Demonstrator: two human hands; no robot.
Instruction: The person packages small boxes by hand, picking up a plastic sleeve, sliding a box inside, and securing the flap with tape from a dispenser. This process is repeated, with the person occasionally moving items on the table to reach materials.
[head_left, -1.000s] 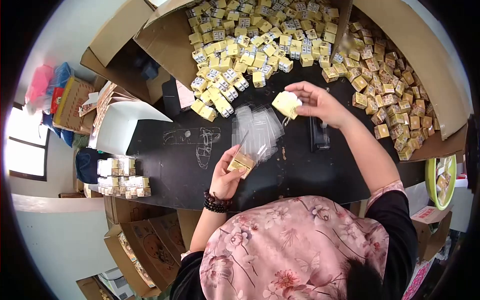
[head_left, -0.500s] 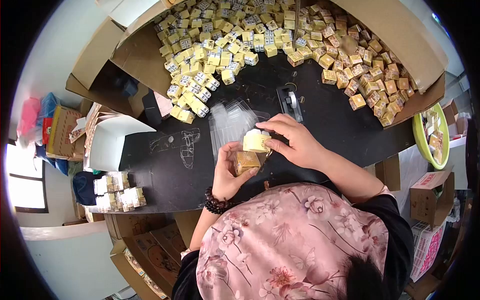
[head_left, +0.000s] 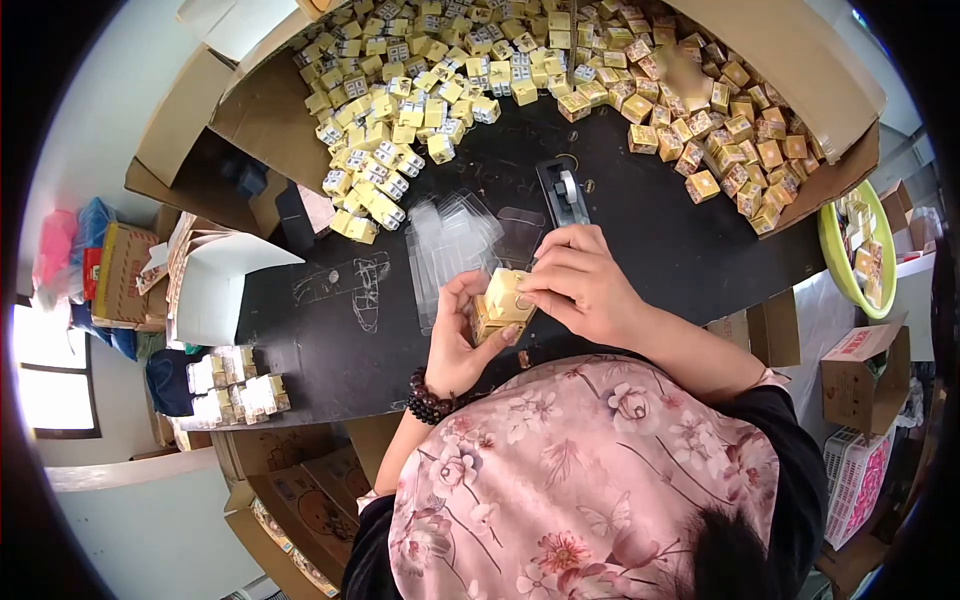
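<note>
One curled left grip (head_left: 468,325) is holding a square gold box (head_left: 490,327) (I'm watching); the right grip (head_left: 533,277) is pinching a pale-yellow block (head_left: 506,289).

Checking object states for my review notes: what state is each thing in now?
Left hand: closed on a gold box
Right hand: curled, fingertips on a yellow block
Gold box: held; whether open, unclear
Yellow block: against the gold box
Clear plastic sheets: overlapping, flat
Black holder: on the table, untouched
Heaped yellow blocks: loose
Green basin: partly filled
Right-side cardboard box: open
</note>
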